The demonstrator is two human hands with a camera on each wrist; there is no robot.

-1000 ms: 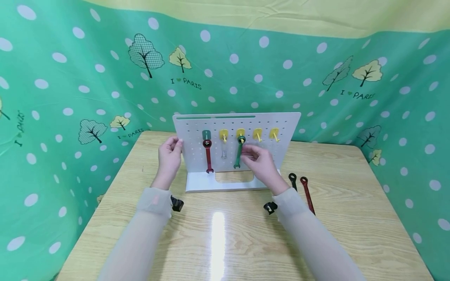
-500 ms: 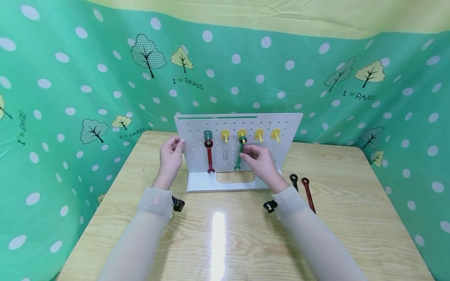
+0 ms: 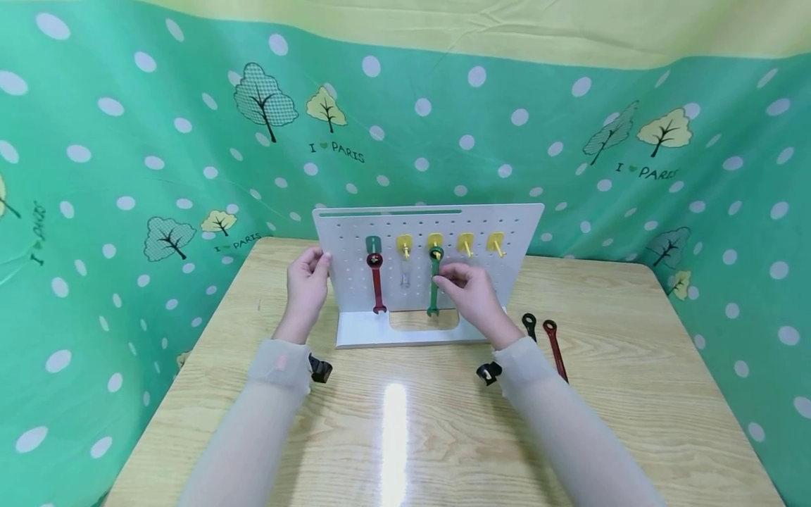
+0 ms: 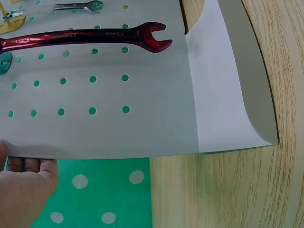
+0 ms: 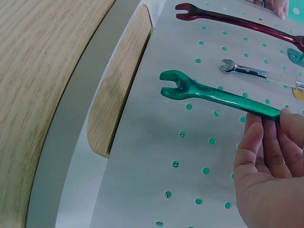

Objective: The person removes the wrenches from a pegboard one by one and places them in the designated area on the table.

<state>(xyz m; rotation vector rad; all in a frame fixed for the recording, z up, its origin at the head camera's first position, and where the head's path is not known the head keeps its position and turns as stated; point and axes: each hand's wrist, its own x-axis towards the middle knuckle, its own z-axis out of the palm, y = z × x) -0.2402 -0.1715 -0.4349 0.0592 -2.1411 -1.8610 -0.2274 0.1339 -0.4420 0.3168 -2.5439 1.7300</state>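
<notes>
A white pegboard [image 3: 355, 282] stands upright on the table, and my left hand [image 3: 307, 282] grips its left edge between thumb and fingers. A green wrench [image 3: 435, 285] hangs by its ring end on the middle yellow hook [image 3: 434, 238]. My right hand [image 5: 270, 166] pinches this wrench by its shank, the open end pointing down. Left of it hang a small silver wrench [image 5: 244, 70] and a red wrench [image 4: 95, 36] marked 13mm. The ring end of the green wrench is out of the right wrist view.
Two more yellow hooks, a nearer hook [image 3: 465, 243] and a farther hook [image 3: 496, 243], stick out on the board's right side. On the table right of the board lie a black wrench [image 3: 529, 324] and another red wrench [image 3: 554, 348], partly behind my right forearm.
The green wrench has swung from a slant to nearly vertical, its lower end moving slightly right. My right hand stays at its shank, and my left hand keeps its place on the board.
</notes>
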